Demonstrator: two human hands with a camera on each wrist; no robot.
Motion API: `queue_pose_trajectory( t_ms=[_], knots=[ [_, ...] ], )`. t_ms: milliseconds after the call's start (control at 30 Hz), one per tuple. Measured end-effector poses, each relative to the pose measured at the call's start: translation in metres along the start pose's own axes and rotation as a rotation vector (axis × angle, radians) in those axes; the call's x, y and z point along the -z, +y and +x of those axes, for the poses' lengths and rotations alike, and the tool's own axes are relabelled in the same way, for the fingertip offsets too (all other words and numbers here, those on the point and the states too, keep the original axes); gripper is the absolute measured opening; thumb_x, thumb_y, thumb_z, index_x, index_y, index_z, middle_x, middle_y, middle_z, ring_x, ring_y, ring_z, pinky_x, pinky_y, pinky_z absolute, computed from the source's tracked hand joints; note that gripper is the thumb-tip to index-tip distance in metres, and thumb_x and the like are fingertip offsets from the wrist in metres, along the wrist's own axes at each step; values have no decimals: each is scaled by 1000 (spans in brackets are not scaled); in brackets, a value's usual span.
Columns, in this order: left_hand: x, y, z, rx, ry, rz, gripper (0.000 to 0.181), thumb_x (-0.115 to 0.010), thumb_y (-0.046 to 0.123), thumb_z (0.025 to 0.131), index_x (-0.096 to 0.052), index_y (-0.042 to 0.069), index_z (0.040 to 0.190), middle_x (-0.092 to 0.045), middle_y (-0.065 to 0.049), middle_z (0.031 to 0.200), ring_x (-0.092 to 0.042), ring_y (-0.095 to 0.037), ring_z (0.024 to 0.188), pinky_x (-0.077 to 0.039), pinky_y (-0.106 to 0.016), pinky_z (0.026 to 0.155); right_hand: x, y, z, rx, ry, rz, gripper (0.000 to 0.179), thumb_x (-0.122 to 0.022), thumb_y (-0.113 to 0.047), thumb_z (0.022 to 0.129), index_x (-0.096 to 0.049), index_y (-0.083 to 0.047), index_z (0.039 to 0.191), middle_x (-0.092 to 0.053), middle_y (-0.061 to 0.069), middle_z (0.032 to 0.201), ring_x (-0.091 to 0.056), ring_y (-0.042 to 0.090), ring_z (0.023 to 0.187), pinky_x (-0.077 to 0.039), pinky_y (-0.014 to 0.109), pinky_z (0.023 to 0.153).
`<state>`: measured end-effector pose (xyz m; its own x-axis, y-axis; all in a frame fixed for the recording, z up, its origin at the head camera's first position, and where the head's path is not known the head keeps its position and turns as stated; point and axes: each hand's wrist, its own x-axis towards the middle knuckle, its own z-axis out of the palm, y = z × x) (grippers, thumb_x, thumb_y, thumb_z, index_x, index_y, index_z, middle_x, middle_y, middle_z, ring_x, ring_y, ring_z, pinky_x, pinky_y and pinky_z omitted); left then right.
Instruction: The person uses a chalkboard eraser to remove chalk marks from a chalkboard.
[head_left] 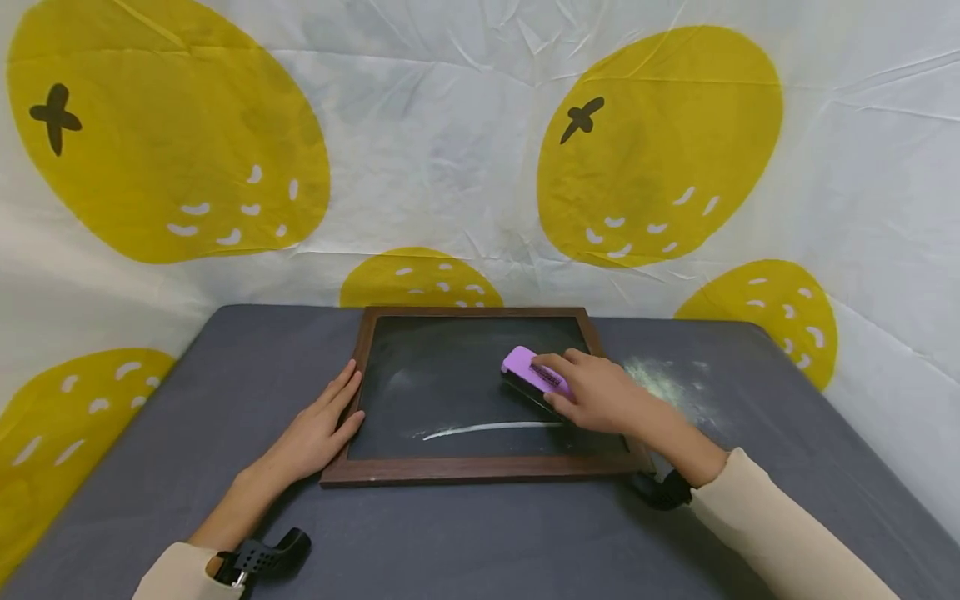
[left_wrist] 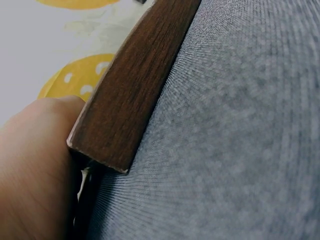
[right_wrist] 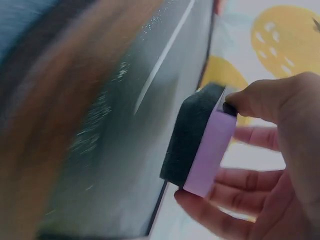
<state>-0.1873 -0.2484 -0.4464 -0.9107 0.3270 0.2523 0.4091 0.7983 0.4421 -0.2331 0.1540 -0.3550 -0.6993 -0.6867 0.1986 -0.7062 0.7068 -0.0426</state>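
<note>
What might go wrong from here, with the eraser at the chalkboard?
The purple eraser in the right hand may smear the white line rather than lift it; hazy smudges show on the chalkboard. The chalkboard could also slide under rubbing, since the left hand touches only its left side.

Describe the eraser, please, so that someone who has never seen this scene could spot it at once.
On the gray table lies a brown-framed board. Over its right half, the right hand grips the eraser, a small block. Its light purple back sets it apart from the dark board and the white chalk line.
</note>
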Motion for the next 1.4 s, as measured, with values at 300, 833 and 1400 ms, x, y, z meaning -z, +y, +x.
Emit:
queue_pose_trajectory(
  t_ms=[300,833,1400],
  knots=[
    [2,0,-1,-2,1,2,61,-48,27,102,-24,-4,149,-13,-17,158,-22,-47,136,-31,-61,101,-16,2,-32,-177,126,59,47,-70,-27,85,-60,-8,127,-63,12,102,-57,22,77,-46,40,61],
    [2,2,0,3,6,-5,61,-48,26,102,-24,-5,149,-13,-17,157,-20,-48,136,-27,-62,103,-30,3,-37,-208,165,33,43,-72,-28,84,-65,-6,121,-52,1,81,-41,12,60,-37,31,53],
    [2,1,1,5,-13,19,62,-47,27,102,-23,-5,149,-12,-18,157,-19,-49,136,-26,-61,104,-36,-4,-33,-172,191,29,35,-70,-27,84,-68,-6,112,-54,3,77,-46,13,60,-38,32,48]
  ],
)
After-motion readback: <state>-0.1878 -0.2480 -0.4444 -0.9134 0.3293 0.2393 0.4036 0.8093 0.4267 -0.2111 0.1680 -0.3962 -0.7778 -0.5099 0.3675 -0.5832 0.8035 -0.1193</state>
